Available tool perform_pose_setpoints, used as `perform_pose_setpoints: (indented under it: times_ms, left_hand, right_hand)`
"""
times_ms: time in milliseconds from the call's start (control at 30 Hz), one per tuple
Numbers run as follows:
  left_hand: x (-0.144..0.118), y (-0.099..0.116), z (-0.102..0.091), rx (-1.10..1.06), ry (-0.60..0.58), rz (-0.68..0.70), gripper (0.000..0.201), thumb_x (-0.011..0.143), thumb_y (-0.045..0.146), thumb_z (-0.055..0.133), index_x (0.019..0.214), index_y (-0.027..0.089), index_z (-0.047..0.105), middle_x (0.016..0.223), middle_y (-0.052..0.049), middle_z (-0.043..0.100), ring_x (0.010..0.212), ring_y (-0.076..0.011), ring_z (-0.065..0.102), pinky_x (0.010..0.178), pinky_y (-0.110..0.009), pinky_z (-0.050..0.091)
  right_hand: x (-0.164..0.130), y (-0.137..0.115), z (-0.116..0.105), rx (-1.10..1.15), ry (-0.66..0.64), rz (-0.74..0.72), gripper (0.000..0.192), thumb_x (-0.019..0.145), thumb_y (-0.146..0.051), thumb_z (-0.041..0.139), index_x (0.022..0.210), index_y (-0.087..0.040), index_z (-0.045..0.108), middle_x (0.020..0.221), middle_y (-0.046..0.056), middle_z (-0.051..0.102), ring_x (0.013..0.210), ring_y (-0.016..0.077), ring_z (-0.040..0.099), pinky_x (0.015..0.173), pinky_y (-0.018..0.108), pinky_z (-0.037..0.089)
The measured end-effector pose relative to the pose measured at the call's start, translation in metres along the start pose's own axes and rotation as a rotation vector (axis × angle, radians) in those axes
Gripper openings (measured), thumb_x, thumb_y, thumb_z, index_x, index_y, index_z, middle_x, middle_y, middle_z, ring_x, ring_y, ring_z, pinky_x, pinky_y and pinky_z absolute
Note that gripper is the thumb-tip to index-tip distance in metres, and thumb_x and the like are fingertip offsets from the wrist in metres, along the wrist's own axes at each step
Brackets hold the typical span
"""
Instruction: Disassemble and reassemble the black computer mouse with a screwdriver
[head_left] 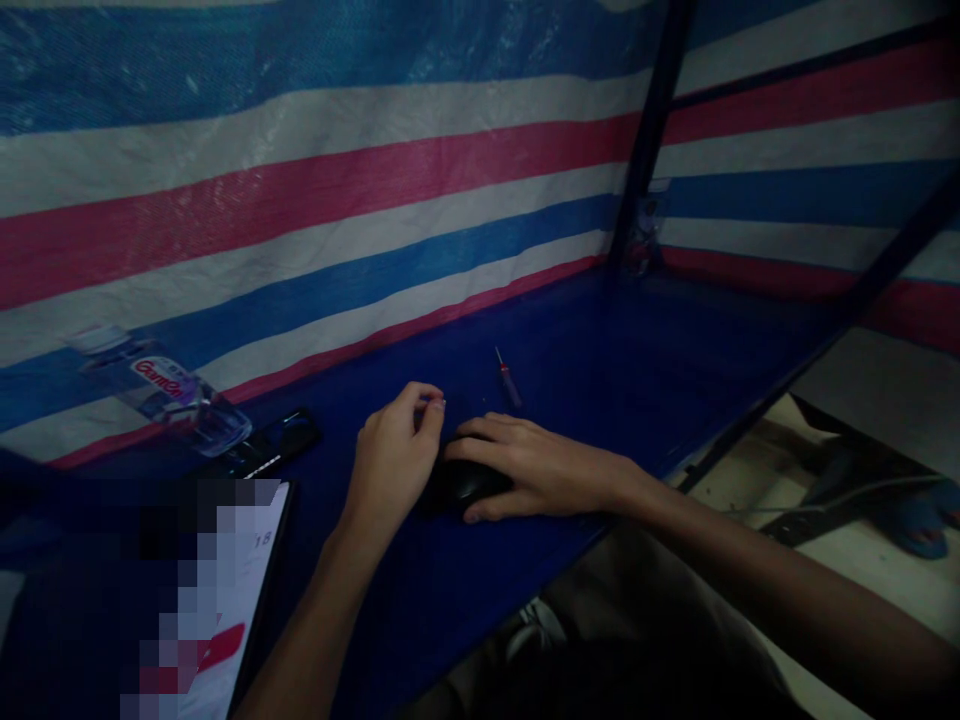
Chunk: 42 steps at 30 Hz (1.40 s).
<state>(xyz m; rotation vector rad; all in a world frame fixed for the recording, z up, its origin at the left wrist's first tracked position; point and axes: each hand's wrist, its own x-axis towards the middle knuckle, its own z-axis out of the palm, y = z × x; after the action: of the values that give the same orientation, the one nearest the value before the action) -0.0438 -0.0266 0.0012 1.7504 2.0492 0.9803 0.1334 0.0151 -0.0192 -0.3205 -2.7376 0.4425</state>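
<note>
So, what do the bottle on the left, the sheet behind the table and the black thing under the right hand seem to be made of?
The bottle looks like clear thin plastic: you see through it, and it carries a red label. The sheet seems a woven plastic tarpaulin, with a fine weave and a dull sheen. The black thing under the right hand is probably smooth moulded plastic, but the light is too dim to be sure.

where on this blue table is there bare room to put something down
The widest bare patch of the blue table runs from the small screwdriver to the corner post. A narrower strip lies along the near edge, below both hands. The left side is crowded: water bottle, phone and tablet. The left hand and right hand on a dark mouse fill the middle.
</note>
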Motion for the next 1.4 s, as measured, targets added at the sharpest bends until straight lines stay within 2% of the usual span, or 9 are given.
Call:
perform_pose_setpoints:
  times_ms: [167,233,300,400,500,633,800,1167,1400]
  left_hand:
    - [0.005,0.017,0.017,-0.707,-0.02,-0.217,0.033,0.085,0.048,0.048,0.091,0.019,0.063,0.094,-0.005,0.069,0.091,-0.0202,0.063,0.076,-0.029,0.048]
    - [0.011,0.026,0.017,-0.976,-0.184,-0.386,0.042,0.087,0.053,0.04,0.102,0.02,0.06,0.096,-0.007,0.068,0.085,-0.0215,0.065,0.065,-0.031,0.051]
    - [0.018,0.032,0.016,-1.12,-0.252,-0.447,0.045,0.088,0.053,0.038,0.11,0.019,0.057,0.097,-0.01,0.067,0.08,-0.0209,0.065,0.061,-0.031,0.052]
    - [0.03,0.034,0.015,-1.269,-0.236,-0.454,0.042,0.09,0.05,0.039,0.11,0.017,0.056,0.097,-0.01,0.066,0.078,-0.0196,0.064,0.061,-0.031,0.054]
    - [0.036,0.029,0.018,-1.402,-0.179,-0.462,0.031,0.091,0.042,0.043,0.101,0.016,0.057,0.088,-0.008,0.066,0.068,-0.0168,0.063,0.058,-0.03,0.055]
    - [0.035,0.022,0.023,-1.462,-0.055,-0.539,0.024,0.091,0.03,0.042,0.094,0.012,0.057,0.079,-0.007,0.063,0.058,-0.015,0.06,0.053,-0.031,0.055]
    - [0.034,0.018,0.023,-1.488,0.034,-0.543,0.023,0.091,0.028,0.043,0.091,0.012,0.059,0.081,-0.009,0.064,0.064,-0.0172,0.062,0.056,-0.033,0.056]
    - [0.03,0.019,0.038,-1.335,0.045,-0.554,0.018,0.085,0.026,0.05,0.084,0.014,0.063,0.079,-0.006,0.065,0.062,-0.0161,0.06,0.05,-0.028,0.051]
    - [0.032,0.02,0.037,-1.333,0.111,-0.539,0.014,0.083,0.02,0.05,0.077,0.015,0.062,0.069,-0.004,0.063,0.057,-0.0144,0.058,0.05,-0.027,0.052]
  right_hand:
    - [0.004,0.01,-0.035,0.005,0.141,-0.012,0.051,0.085,-0.042,0.063,0.127,-0.016,0.051,0.128,0.013,0.057,0.118,0.0223,0.053,0.1,0.038,0.041]
    - [0.011,0.014,-0.053,-0.017,0.086,-0.029,0.05,0.084,-0.038,0.064,0.128,-0.019,0.052,0.124,0.01,0.06,0.112,0.0207,0.056,0.097,0.036,0.042]
    - [0.019,0.019,-0.067,-0.054,0.044,-0.056,0.047,0.083,-0.036,0.066,0.126,-0.019,0.054,0.12,0.007,0.063,0.109,0.0198,0.057,0.095,0.035,0.042]
    - [0.033,0.028,-0.08,-0.085,0.014,-0.037,0.046,0.081,-0.034,0.068,0.123,-0.017,0.057,0.114,0.008,0.065,0.105,0.0197,0.059,0.091,0.033,0.043]
    - [0.045,0.042,-0.079,-0.026,0.018,-0.028,0.047,0.078,-0.036,0.07,0.119,-0.016,0.06,0.112,0.008,0.066,0.101,0.0187,0.06,0.087,0.031,0.044]
    - [0.057,0.064,-0.064,0.138,0.045,-0.055,0.048,0.075,-0.042,0.071,0.113,-0.013,0.064,0.105,0.008,0.066,0.095,0.0172,0.061,0.082,0.029,0.046]
    - [0.058,0.079,-0.051,0.24,0.168,-0.064,0.048,0.075,-0.042,0.071,0.113,-0.013,0.063,0.105,0.008,0.065,0.096,0.0173,0.06,0.084,0.031,0.047]
    - [0.045,0.072,-0.039,0.187,0.098,-0.112,0.048,0.075,-0.039,0.072,0.116,-0.014,0.065,0.105,0.009,0.063,0.096,0.0179,0.06,0.085,0.033,0.047]
    - [0.048,0.067,-0.035,0.258,0.206,-0.017,0.038,0.084,-0.043,0.061,0.109,-0.014,0.066,0.106,0.007,0.069,0.098,0.0164,0.062,0.085,0.03,0.046]
